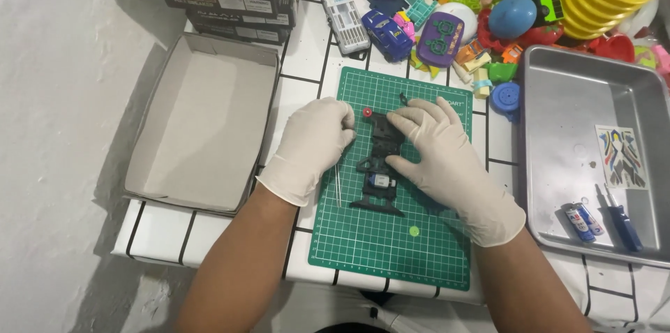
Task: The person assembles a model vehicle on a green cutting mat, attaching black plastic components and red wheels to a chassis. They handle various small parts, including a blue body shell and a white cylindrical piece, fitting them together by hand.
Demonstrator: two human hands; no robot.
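Note:
A black toy car chassis (380,165) lies lengthwise on a green cutting mat (391,242), a small motor showing near its near end and a red roller (367,112) at its far left corner. My left hand (312,144), in a white glove, presses against the chassis's far left side beside the red roller. My right hand (443,151), also gloved, grips the chassis from the right, fingers on its far end and thumb at its middle. A thin metal rod (338,186) lies on the mat just left of the chassis.
An empty cardboard box lid (202,123) sits at the left. A metal tray (558,95) at the right holds a sticker sheet (622,157), two batteries (581,221) and a blue screwdriver (621,220). Colourful plastic toys (488,5) crowd the back. A small green disc (414,231) rests on the mat.

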